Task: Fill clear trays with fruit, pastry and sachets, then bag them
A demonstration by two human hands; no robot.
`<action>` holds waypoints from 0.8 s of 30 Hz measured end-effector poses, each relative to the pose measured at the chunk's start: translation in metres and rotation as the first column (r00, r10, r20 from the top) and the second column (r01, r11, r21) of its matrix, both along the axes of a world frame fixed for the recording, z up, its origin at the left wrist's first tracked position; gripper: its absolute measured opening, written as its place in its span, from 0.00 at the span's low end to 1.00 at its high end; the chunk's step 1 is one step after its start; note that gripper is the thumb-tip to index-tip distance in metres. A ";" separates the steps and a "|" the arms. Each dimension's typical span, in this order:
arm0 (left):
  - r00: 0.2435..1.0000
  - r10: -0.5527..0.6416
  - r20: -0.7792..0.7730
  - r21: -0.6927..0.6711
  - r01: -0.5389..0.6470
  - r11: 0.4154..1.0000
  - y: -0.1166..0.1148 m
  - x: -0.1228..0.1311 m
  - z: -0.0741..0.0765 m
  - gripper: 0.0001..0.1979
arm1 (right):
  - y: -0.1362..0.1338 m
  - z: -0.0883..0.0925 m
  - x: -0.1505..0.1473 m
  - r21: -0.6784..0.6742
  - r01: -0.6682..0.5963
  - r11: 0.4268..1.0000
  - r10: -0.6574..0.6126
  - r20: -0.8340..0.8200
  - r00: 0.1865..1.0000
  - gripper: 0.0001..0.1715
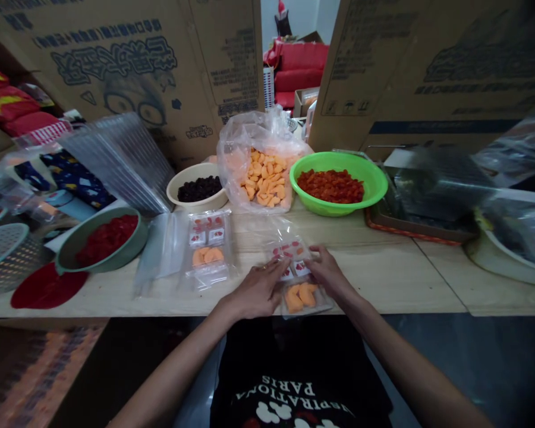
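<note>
Near the table's front edge lies a clear plastic bag around a tray (299, 297) with orange pieces, small printed packets and red pieces. My left hand (261, 291) rests against the tray's left side, its fingers over the bag. At the right side, my right hand (330, 274) touches the bag with its fingertips. Both hands seem to hold the bag's sides, though some fingertips are hard to make out. Left of them, a similar filled bag (208, 252) lies flat beside a stack of flat clear bags (160, 249).
Along the back stand a cream bowl of dark fruit (172, 189), a bag of orange pieces (267, 178) and a green bowl (377, 187). Clear trays (120, 154) and a green-grey bowl of red pieces (140, 238) are at left; a plastic-covered box (414, 229) at right.
</note>
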State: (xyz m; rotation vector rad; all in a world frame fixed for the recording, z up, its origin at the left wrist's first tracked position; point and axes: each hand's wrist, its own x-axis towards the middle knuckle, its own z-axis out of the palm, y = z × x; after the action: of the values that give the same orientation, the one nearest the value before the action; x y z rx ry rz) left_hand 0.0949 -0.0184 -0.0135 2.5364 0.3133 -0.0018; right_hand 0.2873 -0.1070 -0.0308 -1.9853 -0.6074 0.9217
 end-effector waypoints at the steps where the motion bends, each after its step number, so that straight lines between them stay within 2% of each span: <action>1: 0.999 0.040 -0.035 -0.001 -0.040 0.999 -0.006 0.000 0.002 0.48 | 0.000 0.001 -0.001 -0.091 -0.069 0.994 0.084 0.180 0.980 0.25; 2: 0.995 0.073 -0.061 0.007 -0.073 0.997 -0.012 0.001 0.003 0.52 | 0.000 0.003 -0.003 -0.197 -0.117 0.974 0.182 0.355 0.917 0.21; 3: 0.992 0.099 -0.078 0.020 -0.098 0.995 -0.018 0.003 0.002 0.57 | 0.000 0.006 -0.005 -0.297 -0.132 0.946 0.274 0.505 0.818 0.18; 5: 0.986 0.141 -0.084 0.043 -0.138 0.989 -0.028 0.007 -0.004 0.61 | -0.001 0.012 -0.009 -0.431 -0.127 0.893 0.420 0.699 0.579 0.15; 7: 0.984 0.170 -0.055 0.039 -0.168 0.985 -0.031 0.010 -0.011 0.58 | -0.002 0.018 -0.014 -0.492 -0.241 0.836 0.548 0.757 0.355 0.18; 9: 0.985 0.173 0.001 0.003 -0.173 0.985 -0.030 0.010 -0.016 0.57 | 0.002 0.021 -0.019 -0.550 -0.447 0.705 0.672 0.721 0.172 0.28; 10: 0.984 0.174 0.037 -0.021 -0.173 0.985 -0.029 0.010 -0.018 0.57 | 0.006 0.022 -0.022 -0.576 -0.521 0.629 0.716 0.691 0.100 0.31; 11: 0.981 0.181 0.074 -0.045 -0.178 0.983 -0.028 0.009 -0.019 0.58 | 0.012 0.022 -0.025 -0.600 -0.552 0.579 0.740 0.671 0.046 0.32; 12: 0.975 0.194 0.110 -0.066 -0.187 0.980 -0.027 0.008 -0.019 0.58 | 0.019 0.023 -0.028 -0.619 -0.549 0.561 0.744 0.668 0.008 0.29; 14: 0.958 0.231 0.169 -0.101 -0.217 0.971 -0.028 0.006 -0.019 0.56 | 0.035 0.024 -0.031 -0.639 -0.503 0.582 0.723 0.689 -0.040 0.20; 17: 0.935 0.289 0.206 -0.150 -0.261 0.954 -0.031 0.002 -0.019 0.46 | 0.051 0.031 -0.030 -0.649 -0.489 0.583 0.716 0.694 -0.067 0.16; 19: 0.920 0.328 0.216 -0.186 -0.291 0.938 -0.034 -0.002 -0.019 0.44 | 0.049 0.038 -0.029 -0.655 -0.530 0.539 0.740 0.669 -0.074 0.17; 22: 0.904 0.370 0.214 -0.216 -0.325 0.921 -0.035 -0.008 -0.020 0.42 | 0.036 0.044 -0.030 -0.696 -0.575 0.431 0.806 0.583 -0.103 0.18; 24: 0.903 0.371 0.215 -0.215 -0.326 0.920 -0.035 -0.010 -0.022 0.40 | 0.032 0.043 -0.032 -0.713 -0.549 0.435 0.803 0.584 -0.122 0.17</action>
State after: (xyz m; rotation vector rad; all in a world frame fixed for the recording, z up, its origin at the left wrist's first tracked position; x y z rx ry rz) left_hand 0.0853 -0.0531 -0.0354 2.2408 0.6332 0.4125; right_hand 0.2552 -0.0747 0.0120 -2.2109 -2.6047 0.2016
